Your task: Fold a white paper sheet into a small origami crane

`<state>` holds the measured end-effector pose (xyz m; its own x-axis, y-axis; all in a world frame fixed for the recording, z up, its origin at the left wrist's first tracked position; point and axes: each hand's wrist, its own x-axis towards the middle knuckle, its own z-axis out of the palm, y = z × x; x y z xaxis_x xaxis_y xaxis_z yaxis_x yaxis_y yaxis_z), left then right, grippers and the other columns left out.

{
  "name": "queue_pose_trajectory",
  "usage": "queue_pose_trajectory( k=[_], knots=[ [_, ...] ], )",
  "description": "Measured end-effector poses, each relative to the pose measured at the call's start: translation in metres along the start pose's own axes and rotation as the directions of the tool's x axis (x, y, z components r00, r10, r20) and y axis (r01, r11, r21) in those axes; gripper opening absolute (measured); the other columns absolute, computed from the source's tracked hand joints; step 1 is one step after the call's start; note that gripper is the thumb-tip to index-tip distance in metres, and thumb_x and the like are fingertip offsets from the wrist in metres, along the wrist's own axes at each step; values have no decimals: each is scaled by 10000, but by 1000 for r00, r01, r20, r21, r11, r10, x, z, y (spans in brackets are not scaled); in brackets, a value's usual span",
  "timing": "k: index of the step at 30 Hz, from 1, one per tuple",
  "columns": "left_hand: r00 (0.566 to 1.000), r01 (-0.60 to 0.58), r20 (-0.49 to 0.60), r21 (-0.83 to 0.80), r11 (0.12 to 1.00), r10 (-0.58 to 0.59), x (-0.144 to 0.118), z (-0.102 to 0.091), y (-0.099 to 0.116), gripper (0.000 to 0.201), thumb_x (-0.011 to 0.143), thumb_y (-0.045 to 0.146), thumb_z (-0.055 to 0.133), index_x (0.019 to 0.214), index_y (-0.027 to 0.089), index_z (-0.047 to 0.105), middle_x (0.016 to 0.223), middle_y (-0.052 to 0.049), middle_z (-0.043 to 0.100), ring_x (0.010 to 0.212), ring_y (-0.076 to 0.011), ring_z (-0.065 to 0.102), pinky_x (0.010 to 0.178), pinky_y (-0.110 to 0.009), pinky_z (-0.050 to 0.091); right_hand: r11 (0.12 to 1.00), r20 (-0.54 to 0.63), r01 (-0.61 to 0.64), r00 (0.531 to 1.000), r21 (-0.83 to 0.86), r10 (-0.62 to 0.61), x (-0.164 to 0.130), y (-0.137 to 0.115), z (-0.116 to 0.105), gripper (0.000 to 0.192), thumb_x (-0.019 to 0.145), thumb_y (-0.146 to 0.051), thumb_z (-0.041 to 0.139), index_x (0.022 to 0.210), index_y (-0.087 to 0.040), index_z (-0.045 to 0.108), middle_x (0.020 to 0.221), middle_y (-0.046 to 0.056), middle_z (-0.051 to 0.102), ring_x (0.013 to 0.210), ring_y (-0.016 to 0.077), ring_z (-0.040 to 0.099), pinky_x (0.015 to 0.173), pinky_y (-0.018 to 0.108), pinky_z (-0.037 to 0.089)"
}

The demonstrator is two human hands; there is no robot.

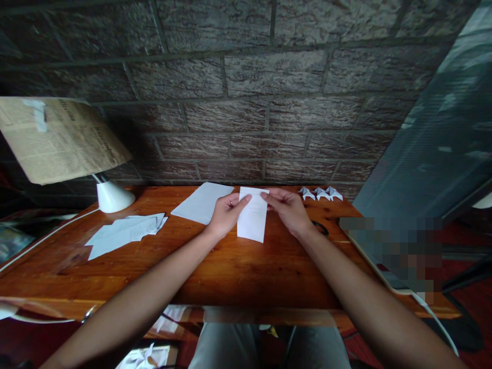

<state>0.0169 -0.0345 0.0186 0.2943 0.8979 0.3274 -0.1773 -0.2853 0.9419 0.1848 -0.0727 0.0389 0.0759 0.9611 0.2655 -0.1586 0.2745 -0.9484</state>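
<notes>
A narrow white sheet of paper (251,220) is held up over the middle of the wooden table (246,277). My left hand (226,214) pinches its left edge near the top, thumb in front and fingers behind. On the opposite edge, my right hand (286,207) grips the sheet the same way, its thumb near the top corner. The top edge looks folded. Behind my left hand lies a larger white paper stack (200,202). Several small folded paper shapes (321,193) stand in a row at the back right, beyond my right hand.
A lamp (111,197) with a newspaper shade stands at the back left, its white cord trailing off the table. Loose cut papers (125,233) lie in front of it. A dark round object (320,228) sits beside my right wrist. A brick wall (246,118) rises behind the table.
</notes>
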Motion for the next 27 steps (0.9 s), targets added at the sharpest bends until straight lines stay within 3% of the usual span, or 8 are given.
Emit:
queue_pose_trajectory(
  k=[7,13,21,27],
  knots=[
    [971,-168,-138,200,965,198,-2,0,-1,366,819,512,635,844,155,708,753,-19,698,638,-114,547,586,-220,420,998,86,-62,994,-13,63,-5,2,9,352,677,-471,796,891,-193,763,865,35,761,742,141,663,690,261,521],
    [945,-178,-219,281,943,244,1,-3,4,386,832,531,606,754,157,664,637,12,616,571,-96,472,526,-210,366,984,249,-131,955,-124,159,-8,7,10,351,678,-468,794,882,-183,771,859,33,762,717,128,653,665,249,510],
    [943,-176,-225,290,941,246,3,-5,2,417,845,565,570,741,166,629,621,18,562,576,-99,439,536,-215,354,978,237,-147,955,-145,179,-8,14,12,357,659,-493,798,816,-175,757,778,18,745,665,122,634,642,247,513],
    [944,-162,-254,199,966,210,5,-3,2,482,852,602,534,653,164,569,575,29,493,561,-88,399,525,-214,325,977,206,-141,963,-160,173,-8,10,12,355,645,-491,805,784,-169,746,765,18,739,668,123,634,655,251,520]
  ],
)
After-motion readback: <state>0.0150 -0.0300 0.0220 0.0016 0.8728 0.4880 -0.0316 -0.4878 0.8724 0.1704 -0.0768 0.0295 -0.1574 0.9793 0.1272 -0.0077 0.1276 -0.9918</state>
